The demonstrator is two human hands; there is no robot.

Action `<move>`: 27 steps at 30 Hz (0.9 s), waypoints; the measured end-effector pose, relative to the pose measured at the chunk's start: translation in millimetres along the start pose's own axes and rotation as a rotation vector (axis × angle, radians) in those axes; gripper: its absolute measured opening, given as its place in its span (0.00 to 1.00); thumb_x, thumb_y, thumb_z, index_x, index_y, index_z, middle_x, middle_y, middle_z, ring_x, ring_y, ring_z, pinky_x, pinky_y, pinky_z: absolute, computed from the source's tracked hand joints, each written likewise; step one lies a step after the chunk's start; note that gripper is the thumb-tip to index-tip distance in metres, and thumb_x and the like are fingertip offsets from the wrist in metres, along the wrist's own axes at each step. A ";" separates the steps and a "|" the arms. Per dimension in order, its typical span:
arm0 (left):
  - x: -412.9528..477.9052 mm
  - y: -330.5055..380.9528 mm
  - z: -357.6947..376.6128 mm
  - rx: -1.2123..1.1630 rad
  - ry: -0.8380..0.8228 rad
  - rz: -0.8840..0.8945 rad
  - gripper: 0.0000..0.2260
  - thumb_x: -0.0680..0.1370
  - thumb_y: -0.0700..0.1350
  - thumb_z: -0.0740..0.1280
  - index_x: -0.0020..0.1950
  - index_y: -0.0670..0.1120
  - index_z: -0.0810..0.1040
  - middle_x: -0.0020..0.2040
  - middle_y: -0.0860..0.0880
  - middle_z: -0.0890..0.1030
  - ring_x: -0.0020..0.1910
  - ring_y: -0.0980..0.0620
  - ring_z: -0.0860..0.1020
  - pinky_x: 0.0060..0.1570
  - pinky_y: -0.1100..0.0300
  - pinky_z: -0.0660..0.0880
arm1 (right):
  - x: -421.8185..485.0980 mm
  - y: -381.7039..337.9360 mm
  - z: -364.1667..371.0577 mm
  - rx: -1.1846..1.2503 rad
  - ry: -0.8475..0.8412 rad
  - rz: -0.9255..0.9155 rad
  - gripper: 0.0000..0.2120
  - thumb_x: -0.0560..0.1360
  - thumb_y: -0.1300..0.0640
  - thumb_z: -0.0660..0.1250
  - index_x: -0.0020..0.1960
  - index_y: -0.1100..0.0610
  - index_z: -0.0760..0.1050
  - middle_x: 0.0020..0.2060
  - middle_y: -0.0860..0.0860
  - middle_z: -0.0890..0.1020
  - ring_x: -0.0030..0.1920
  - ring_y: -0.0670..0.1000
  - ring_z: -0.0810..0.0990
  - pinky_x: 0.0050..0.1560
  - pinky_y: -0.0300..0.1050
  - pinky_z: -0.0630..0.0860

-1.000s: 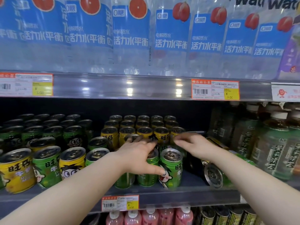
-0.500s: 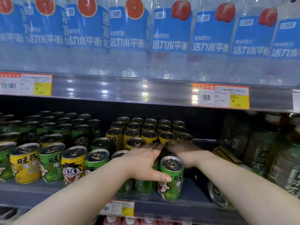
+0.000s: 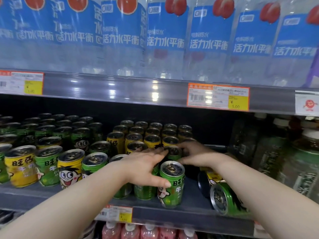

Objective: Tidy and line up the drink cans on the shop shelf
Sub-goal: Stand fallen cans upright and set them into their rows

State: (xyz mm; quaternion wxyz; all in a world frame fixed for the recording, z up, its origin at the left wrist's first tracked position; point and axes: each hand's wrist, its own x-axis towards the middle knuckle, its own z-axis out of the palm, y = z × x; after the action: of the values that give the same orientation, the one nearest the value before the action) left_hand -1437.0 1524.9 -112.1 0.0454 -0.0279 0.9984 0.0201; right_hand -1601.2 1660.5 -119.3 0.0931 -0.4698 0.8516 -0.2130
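Green and yellow drink cans stand in rows on the middle shelf. My left hand lies flat over the tops of the green cans in the front middle, fingers straight. Its thumb touches the front green can. My right hand reaches in from the right and curls its fingers and thumb round a green can just behind that one. Yellow cans stand in rows behind the hands. A green can lies on its side at the front right, with another fallen can behind it.
More green and yellow cans fill the shelf's left part. Tea bottles stand at the right. Tall water bottles line the shelf above. Pink bottles show on the shelf below. Price tags hang on the shelf rails.
My right hand has moved left and closed round the green can behind the front one. My left hand's fingers have stretched further over the can tops. The view has shifted slightly.
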 end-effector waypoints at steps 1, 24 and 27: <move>0.0 0.1 0.0 -0.002 -0.001 -0.002 0.41 0.70 0.69 0.59 0.75 0.56 0.43 0.77 0.52 0.48 0.76 0.50 0.50 0.72 0.52 0.51 | -0.3 -3.4 1.1 0.036 -0.031 -0.005 0.22 0.68 0.49 0.73 0.61 0.50 0.75 0.54 0.46 0.81 0.55 0.47 0.78 0.56 0.41 0.75; 13.4 15.9 7.0 0.007 0.035 0.223 0.43 0.71 0.67 0.61 0.76 0.51 0.43 0.78 0.49 0.48 0.76 0.49 0.50 0.74 0.51 0.51 | -152.8 -25.0 -36.2 -0.152 0.167 0.283 0.30 0.63 0.45 0.75 0.61 0.46 0.67 0.57 0.45 0.77 0.53 0.46 0.79 0.54 0.41 0.77; 13.6 15.8 8.3 0.010 0.043 0.227 0.43 0.71 0.68 0.61 0.76 0.51 0.44 0.78 0.49 0.48 0.76 0.48 0.50 0.74 0.50 0.51 | -143.1 -35.9 -41.5 0.044 0.320 0.271 0.29 0.65 0.48 0.76 0.62 0.50 0.68 0.55 0.46 0.78 0.52 0.45 0.78 0.48 0.33 0.73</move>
State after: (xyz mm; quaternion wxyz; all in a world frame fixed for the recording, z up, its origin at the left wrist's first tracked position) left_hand -1450.6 1540.4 -121.0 0.0214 0.0852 0.9959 0.0196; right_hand -1511.3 1775.2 -72.0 -0.0051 -0.3089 0.9062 -0.2887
